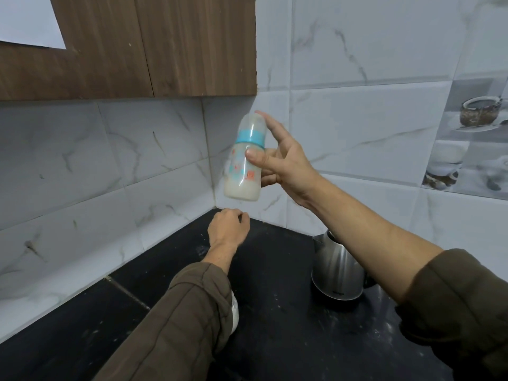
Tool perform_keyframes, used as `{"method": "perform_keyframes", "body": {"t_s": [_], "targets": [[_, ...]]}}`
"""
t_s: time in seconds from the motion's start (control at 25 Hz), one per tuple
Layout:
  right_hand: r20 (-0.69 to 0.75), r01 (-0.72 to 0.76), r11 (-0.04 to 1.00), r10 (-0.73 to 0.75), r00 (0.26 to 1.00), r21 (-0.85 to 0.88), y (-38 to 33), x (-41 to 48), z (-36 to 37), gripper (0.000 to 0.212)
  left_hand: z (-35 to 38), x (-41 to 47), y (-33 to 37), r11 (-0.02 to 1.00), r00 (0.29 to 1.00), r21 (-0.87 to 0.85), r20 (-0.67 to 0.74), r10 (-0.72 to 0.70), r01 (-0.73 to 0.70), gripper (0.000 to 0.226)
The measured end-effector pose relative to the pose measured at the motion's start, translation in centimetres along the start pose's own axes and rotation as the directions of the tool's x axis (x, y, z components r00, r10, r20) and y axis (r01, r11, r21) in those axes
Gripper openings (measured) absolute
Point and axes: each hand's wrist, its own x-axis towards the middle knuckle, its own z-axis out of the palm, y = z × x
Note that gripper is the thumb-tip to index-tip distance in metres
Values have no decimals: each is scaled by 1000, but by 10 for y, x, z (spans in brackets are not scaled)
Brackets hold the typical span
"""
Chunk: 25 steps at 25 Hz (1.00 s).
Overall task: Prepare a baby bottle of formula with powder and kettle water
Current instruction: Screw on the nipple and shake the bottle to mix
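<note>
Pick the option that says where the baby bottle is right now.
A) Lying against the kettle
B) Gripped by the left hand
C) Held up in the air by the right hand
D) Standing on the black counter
C: the right hand grips the baby bottle well above the counter, thumb on its side, while the left hand is lower down and apart from it.
</note>
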Motion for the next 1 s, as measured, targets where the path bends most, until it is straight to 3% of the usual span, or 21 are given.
{"method": "perform_keyframes", "body": {"t_s": [0.04, 0.16, 0.24, 0.32, 0.44, 0.52, 0.6, 0.64, 0.72, 0.8, 0.88, 1.0], "targets": [[23, 23, 1000, -23, 999, -17, 1, -1, 0, 76, -1, 0, 1, 1000, 1000, -7, -2, -1, 1, 33], [-317, 65, 973, 9, 948, 223, -3, 9, -2, 81, -2, 0, -2, 1000, 1000, 7, -1, -5, 5, 34], [-406, 117, 929, 38, 913, 350, -3, 17, -7, 84, -3, -1, -3, 999, 1000, 32, -5, -10, 10, 36], [-282, 51, 960, 30, 959, 275, -3, 13, -9, 83, -3, 1, -4, 999, 1000, 32, -1, -19, 19, 35], [-23, 23, 999, -23, 999, 25, -3, -1, -5, 76, -1, 1, -1, 1000, 1000, 17, 7, -15, 15, 33], [-152, 59, 993, -43, 987, 102, -2, 2, -5, 78, -2, 1, -1, 1000, 1000, 18, 2, -13, 13, 34], [-383, 99, 953, 20, 923, 288, -1, 13, -8, 82, -3, 0, -1, 1000, 1000, 27, -2, -8, 8, 36], [-422, 124, 926, 41, 906, 356, 0, 17, -10, 82, -3, -1, -2, 999, 1000, 33, -2, -10, 10, 37], [-336, 68, 934, 57, 940, 350, -2, 16, -12, 81, -3, 0, -4, 999, 1000, 31, 6, -22, 22, 35], [-116, -14, 987, 33, 993, 161, -5, 4, -8, 78, -1, 0, -4, 1000, 1000, 18, 13, -19, 19, 33], [15, 23, 998, -23, 1000, 51, -3, -4, -5, 75, -1, 0, -2, 1000, 1000, 22, 10, -10, 10, 33], [-305, 50, 973, 22, 952, 225, -5, 9, -7, 80, -2, -1, -1, 999, 1000, 42, 6, -18, 17, 35]]}}
